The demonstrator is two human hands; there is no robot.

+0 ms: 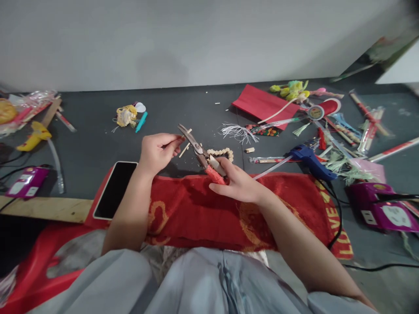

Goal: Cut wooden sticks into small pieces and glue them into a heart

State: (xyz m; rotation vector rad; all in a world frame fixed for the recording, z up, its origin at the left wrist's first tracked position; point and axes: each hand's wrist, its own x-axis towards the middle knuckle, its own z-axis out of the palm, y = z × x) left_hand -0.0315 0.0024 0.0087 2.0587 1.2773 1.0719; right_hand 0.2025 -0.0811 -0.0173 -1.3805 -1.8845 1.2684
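Grey bench [98,131] across the middle of the frame, with scissors [198,150] at its centre, gripped by the handles in my right hand [240,181], blades pointing to the upper left. My left hand [156,152] is pinched narrow beside the blade tips, on what looks like a thin, pale stick [189,131]; my fingers hide most of it, and I cannot tell whether it is cut through.

Just beyond the handles lies a curved chain [230,153] of small pale pieces, seemingly joined in a row; whether it closes into a ring is hidden. By my judgement, that part is well formed, while the stick at the blades is separate from it. Another loose strip [185,150] and scattered crumbs lie near the blades, and a short pale block [250,150] sits right of the chain, apart from it.

A blue glue gun [309,162] rests right of centre, held by neither hand. A red towel [203,213] lies below my wrists.
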